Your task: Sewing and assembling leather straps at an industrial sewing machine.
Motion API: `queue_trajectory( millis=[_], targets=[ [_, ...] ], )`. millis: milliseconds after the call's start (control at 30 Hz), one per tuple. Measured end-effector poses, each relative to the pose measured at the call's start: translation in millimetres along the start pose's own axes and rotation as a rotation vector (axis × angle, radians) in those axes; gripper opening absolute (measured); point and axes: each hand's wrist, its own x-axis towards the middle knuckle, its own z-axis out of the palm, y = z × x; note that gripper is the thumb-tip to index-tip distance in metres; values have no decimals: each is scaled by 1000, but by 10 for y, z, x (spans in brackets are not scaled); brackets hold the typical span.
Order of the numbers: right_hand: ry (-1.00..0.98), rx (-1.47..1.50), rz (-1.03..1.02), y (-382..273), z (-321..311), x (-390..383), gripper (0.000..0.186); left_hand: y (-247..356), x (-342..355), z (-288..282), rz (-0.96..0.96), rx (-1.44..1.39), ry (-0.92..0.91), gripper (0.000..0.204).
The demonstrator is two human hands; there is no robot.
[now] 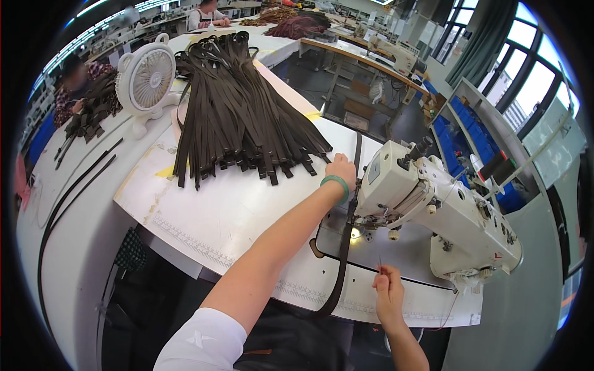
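A long dark brown strap (342,263) runs across the white sewing machine's (402,185) bed, passing under its head beside a small lit lamp. Its near end hangs over the table's front edge. My left hand (341,170), with a green bangle at the wrist, is closed on the strap's far stretch, behind the machine head; the fingertips are partly hidden. My right hand (388,289) is raised over the bed's near right side, thumb and fingers pinched together. Something thin sticks up from that pinch, too fine to name.
A thick pile of dark straps (241,111) lies left of the machine, beside a white fan (147,77). A black thread cone (497,166) stands at the right. Two people sit at tables farther off. Blue bins (455,145) line a shelf.
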Motion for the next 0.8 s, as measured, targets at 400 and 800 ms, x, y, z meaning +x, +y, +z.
queue_trajectory(
  millis=[400, 800],
  targets=[
    [-301, 1315, 587, -315, 772, 954, 24, -336, -842, -530, -316, -1462, -68, 11],
    [-208, 1214, 388, -623, 894, 425, 16, -281, -1470, -1277, -281, -1742, -131, 9]
  ],
)
